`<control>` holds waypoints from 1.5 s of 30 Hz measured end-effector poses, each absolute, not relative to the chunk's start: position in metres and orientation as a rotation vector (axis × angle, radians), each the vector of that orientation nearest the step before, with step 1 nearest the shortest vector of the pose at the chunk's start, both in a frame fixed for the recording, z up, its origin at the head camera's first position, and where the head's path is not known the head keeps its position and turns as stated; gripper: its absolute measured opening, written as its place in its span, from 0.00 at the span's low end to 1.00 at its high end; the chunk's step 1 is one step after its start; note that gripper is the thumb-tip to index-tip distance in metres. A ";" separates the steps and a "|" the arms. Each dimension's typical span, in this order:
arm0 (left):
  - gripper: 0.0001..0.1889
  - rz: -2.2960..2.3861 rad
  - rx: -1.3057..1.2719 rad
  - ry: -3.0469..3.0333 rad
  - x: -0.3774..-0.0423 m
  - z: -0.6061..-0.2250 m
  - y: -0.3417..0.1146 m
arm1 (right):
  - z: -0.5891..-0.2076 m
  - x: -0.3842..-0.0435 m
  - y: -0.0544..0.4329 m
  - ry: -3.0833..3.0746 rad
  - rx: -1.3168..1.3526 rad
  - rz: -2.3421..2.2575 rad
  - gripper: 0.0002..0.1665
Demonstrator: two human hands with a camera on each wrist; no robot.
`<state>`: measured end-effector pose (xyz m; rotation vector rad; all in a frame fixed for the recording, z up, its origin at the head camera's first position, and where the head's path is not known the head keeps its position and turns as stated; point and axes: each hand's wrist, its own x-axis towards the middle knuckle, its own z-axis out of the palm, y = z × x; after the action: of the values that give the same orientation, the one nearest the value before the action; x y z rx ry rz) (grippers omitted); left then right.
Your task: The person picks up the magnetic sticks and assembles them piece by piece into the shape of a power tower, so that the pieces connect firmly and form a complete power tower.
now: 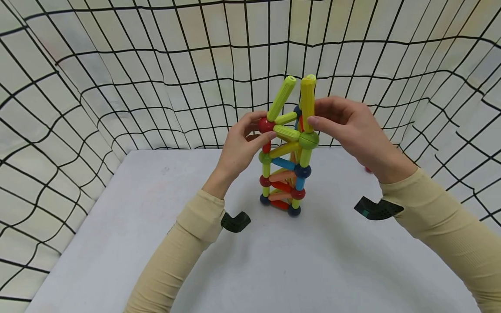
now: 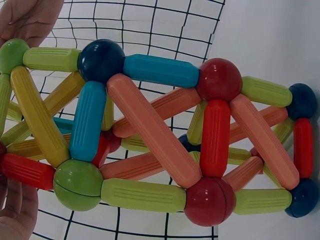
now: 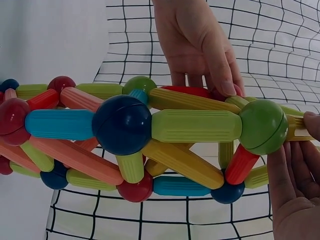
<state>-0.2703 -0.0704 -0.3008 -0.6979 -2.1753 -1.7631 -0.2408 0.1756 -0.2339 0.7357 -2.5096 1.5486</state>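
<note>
A tall tower of coloured rods and balls (image 1: 284, 164) stands upright on the white table. At its upper left corner my left hand (image 1: 244, 143) grips the red ball (image 1: 266, 125), thumb in front and fingers behind. My right hand (image 1: 348, 124) pinches an upright yellow rod (image 1: 308, 100), whose lower end meets the green ball (image 1: 309, 140) at the upper right corner. A lime rod (image 1: 282, 98) rises slanting from the red ball. In the right wrist view, the right thumb and fingers are around the yellow rod (image 3: 298, 128). A dark blue ball (image 1: 297, 111) is partly hidden behind.
The white table (image 1: 176, 208) spreads around the tower's base. Black grid netting (image 1: 211, 69) encloses the back and both sides. Beyond the right wrist lies a small red item (image 1: 368, 170), mostly hidden. Black devices (image 1: 235, 221) hang at both cuffs.
</note>
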 end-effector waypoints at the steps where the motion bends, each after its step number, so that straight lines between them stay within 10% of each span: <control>1: 0.24 -1.763 -0.697 -2.176 -0.270 -0.301 -0.070 | -0.234 -0.241 0.175 -2.510 0.738 1.548 0.22; 45: 0.26 -1.932 -0.785 -2.143 -0.281 -0.306 -0.094 | -0.274 -0.282 0.244 -2.414 0.442 1.742 0.26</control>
<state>-0.2815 -0.0935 -0.3059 -0.7855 -2.1428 -1.9324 -0.2823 0.2437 -0.2737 0.4417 -2.4143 1.7417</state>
